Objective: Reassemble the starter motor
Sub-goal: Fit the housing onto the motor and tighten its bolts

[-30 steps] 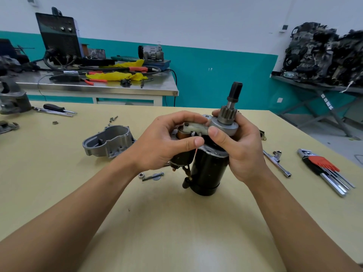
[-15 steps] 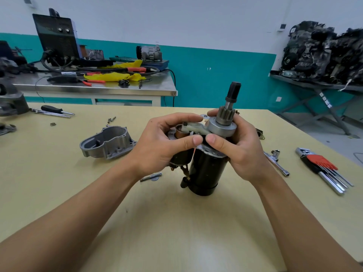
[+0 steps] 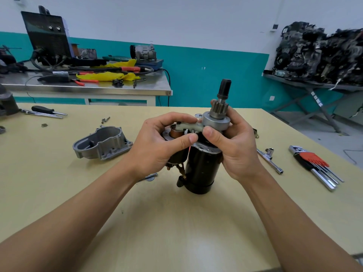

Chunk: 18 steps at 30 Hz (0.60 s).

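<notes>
The black starter motor body (image 3: 202, 169) stands upright on the yellow table (image 3: 167, 222). Its pinion gear and shaft (image 3: 221, 107) stick up from a grey drive collar (image 3: 215, 120). A pale shift lever (image 3: 189, 126) lies across the top, from the collar to the copper solenoid plunger (image 3: 175, 132). My left hand (image 3: 161, 146) grips the solenoid side, thumb and fingers pinching the lever end. My right hand (image 3: 235, 146) wraps the motor's top, thumb pressing on the lever by the collar. The grey nose housing (image 3: 102, 143) lies apart on the left.
A bolt and washer (image 3: 150, 176) lie behind my left wrist. To the right lie a socket T-wrench (image 3: 270, 160) and a red hex key set (image 3: 316, 165). Screwdrivers (image 3: 47, 111) and small screws (image 3: 105, 119) lie far left. A steel bench (image 3: 88, 87) with tools stands behind.
Both hands keep their grip on the motor. My thumbs have shifted slightly along the lever; the motor stays upright in the same place.
</notes>
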Each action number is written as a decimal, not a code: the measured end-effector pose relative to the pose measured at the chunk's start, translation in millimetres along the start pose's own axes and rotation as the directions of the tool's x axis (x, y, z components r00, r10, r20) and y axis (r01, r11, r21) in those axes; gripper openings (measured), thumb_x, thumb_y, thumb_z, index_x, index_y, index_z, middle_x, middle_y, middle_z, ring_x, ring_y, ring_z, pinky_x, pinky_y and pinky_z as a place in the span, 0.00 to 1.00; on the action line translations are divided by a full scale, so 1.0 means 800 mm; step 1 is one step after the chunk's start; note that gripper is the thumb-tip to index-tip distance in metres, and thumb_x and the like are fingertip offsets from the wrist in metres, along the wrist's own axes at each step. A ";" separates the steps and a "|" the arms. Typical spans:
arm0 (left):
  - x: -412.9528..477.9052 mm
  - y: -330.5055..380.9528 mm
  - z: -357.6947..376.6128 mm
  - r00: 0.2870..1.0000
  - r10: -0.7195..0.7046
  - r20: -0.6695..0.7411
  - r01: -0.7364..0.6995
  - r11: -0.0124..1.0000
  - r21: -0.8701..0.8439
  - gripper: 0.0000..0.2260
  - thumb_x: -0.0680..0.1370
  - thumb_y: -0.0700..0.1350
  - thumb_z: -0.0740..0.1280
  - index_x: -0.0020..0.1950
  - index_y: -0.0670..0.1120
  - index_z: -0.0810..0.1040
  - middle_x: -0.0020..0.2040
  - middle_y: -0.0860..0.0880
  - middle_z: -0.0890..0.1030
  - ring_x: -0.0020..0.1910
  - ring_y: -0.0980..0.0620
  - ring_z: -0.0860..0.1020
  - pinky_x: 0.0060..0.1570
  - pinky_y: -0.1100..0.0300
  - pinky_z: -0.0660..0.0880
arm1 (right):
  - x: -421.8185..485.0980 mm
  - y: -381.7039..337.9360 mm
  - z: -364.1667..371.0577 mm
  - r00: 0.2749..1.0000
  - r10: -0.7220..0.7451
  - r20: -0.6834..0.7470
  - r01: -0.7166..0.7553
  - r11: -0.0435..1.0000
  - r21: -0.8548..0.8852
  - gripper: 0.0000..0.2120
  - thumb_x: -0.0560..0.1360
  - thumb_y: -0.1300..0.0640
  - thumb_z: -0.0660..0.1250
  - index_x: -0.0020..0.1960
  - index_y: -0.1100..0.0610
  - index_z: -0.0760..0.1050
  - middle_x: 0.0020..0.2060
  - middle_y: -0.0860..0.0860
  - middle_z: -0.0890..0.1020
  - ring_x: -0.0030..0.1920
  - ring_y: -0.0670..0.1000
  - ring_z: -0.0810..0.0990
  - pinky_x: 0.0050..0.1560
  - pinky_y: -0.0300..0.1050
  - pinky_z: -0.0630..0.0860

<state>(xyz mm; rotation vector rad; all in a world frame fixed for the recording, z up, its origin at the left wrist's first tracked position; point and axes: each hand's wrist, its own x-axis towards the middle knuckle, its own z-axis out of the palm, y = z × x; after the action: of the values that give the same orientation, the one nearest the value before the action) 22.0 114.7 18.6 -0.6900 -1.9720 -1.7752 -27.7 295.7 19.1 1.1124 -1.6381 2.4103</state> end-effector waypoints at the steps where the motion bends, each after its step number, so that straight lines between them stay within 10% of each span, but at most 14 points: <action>1: -0.001 0.000 0.001 1.000 0.013 -0.009 -0.013 1.000 0.008 0.12 0.72 0.45 0.73 0.56 0.51 0.81 0.51 0.57 0.85 0.55 0.55 0.83 0.53 0.64 0.78 | 0.000 0.001 0.000 1.000 0.000 -0.002 0.000 1.000 0.002 0.24 0.69 0.54 0.79 0.62 0.51 0.76 0.52 0.51 0.84 0.56 0.56 0.83 0.54 0.46 0.81; 18: 0.002 -0.019 -0.002 0.994 0.008 -0.106 -0.011 1.000 -0.020 0.12 0.76 0.43 0.72 0.57 0.56 0.83 0.53 0.55 0.84 0.56 0.53 0.82 0.56 0.60 0.77 | 0.012 0.005 0.011 0.996 0.004 -0.084 -0.010 0.997 -0.071 0.36 0.69 0.56 0.74 0.74 0.60 0.67 0.46 0.46 0.87 0.51 0.52 0.85 0.54 0.47 0.82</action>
<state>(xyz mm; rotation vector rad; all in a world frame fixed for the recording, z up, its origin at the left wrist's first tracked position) 11.2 112.0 7.8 -0.5980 -1.8799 -1.7913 -31.6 283.3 22.5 0.9826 -1.6904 2.3479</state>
